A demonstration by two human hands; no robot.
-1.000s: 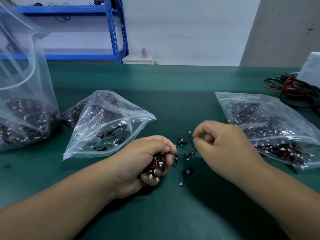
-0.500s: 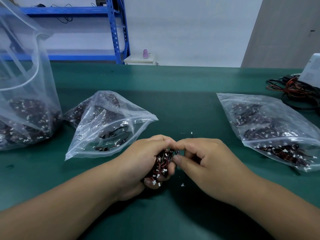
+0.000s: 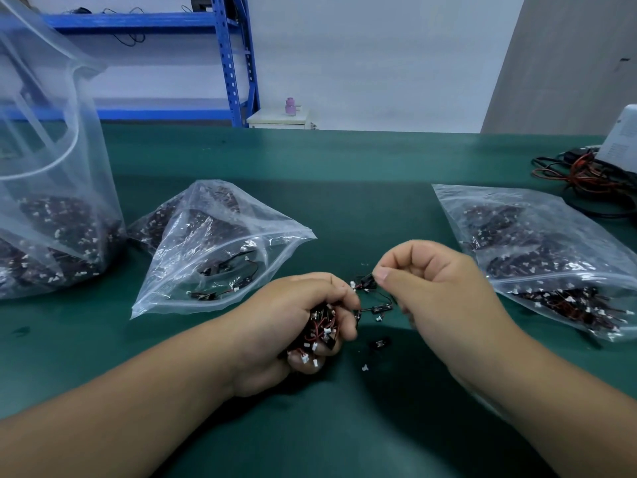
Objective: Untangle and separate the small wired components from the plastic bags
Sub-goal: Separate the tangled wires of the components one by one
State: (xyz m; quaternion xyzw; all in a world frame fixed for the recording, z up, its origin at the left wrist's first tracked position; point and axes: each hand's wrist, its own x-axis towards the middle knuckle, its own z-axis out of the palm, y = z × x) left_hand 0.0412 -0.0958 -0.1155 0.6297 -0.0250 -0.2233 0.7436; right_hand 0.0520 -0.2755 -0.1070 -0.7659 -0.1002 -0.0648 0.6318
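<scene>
Two hands tease one wired piece out of a clump, with three plastic bags around them on a green mat.

The left hand curls its fingers round a clump of wired components. Just beside it, the right hand pinches one black component between thumb and forefinger, its other fingers curled in. A second black piece sits between the hands, and a third and one white connector lie loose on the green mat. The three bags are a tall bag at the left edge of view, a middle bag near the left hand and a right bag near the right hand. Bare mat runs between the middle and right bags to the table's far edge. One cable tangle lies at the far right.
</scene>
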